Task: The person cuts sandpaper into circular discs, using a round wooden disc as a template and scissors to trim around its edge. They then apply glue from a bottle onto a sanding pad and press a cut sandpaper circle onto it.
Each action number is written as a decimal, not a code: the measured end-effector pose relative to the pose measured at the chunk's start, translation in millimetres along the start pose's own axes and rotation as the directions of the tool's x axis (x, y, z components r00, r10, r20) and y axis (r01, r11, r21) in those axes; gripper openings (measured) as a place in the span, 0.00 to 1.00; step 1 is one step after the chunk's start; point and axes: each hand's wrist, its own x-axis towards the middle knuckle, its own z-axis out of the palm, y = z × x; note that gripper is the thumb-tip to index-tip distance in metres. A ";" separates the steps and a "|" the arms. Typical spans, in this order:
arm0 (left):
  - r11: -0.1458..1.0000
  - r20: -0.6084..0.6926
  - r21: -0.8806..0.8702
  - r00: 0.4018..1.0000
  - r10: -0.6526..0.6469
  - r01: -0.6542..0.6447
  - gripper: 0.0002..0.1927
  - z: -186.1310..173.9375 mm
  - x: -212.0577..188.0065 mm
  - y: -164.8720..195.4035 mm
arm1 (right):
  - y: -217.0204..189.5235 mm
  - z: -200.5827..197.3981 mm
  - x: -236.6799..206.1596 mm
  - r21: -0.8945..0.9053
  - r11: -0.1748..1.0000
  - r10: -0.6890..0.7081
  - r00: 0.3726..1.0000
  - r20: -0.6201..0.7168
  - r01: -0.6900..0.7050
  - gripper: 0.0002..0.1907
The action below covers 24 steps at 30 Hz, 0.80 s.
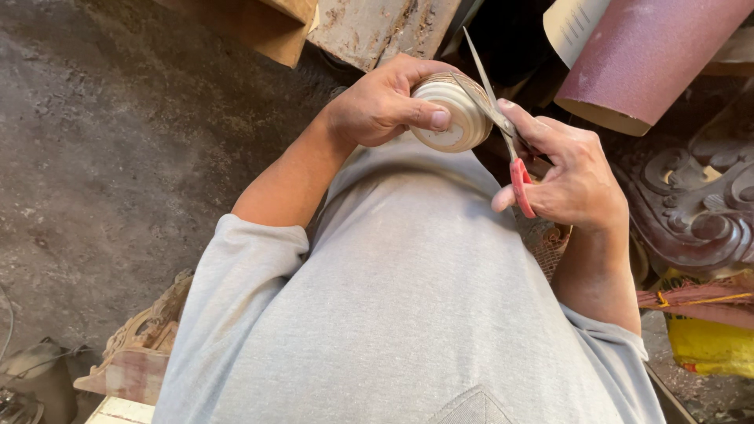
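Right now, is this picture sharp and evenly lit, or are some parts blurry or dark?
Head view: soft, even light, no glare; the left hand, the round ridged wooden piece and the right hand with the red-handled scissors are sharp; the gap behind them is in deep shadow; the edges look stretched by a wide lens.

The person wears a plain light grey T-shirt point(408, 298) with short sleeves that end above the elbows, the cloth faintly creased and dusty across the front. A stitched seam forms a pointed shape at the shirt's lower middle. Both forearms are bare, and neither the left hand point(385, 102) nor the right hand point(569, 177) wears a glove, ring or watch.
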 end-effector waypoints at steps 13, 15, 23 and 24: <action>1.000 -0.014 0.010 1.000 0.023 -0.023 0.22 -4.2 2.6 0.6 | -0.1 8.6 -1.4 0.006 0.999 0.041 0.998 -0.053 -0.041 0.52; 1.000 -0.016 -0.001 1.000 0.023 -0.023 0.22 -3.7 2.9 1.0 | -0.3 9.6 -1.3 0.011 1.000 0.015 0.998 -0.060 -0.014 0.52; 1.000 -0.033 0.025 0.999 -0.006 0.007 0.22 -2.0 4.3 4.6 | -0.6 8.2 -0.2 -0.043 0.998 0.047 0.998 -0.045 -0.049 0.52; 0.999 -0.027 0.028 1.000 -0.015 0.016 0.22 -1.6 4.6 4.6 | -0.8 7.4 -0.7 -0.021 0.999 0.049 0.998 -0.043 -0.050 0.51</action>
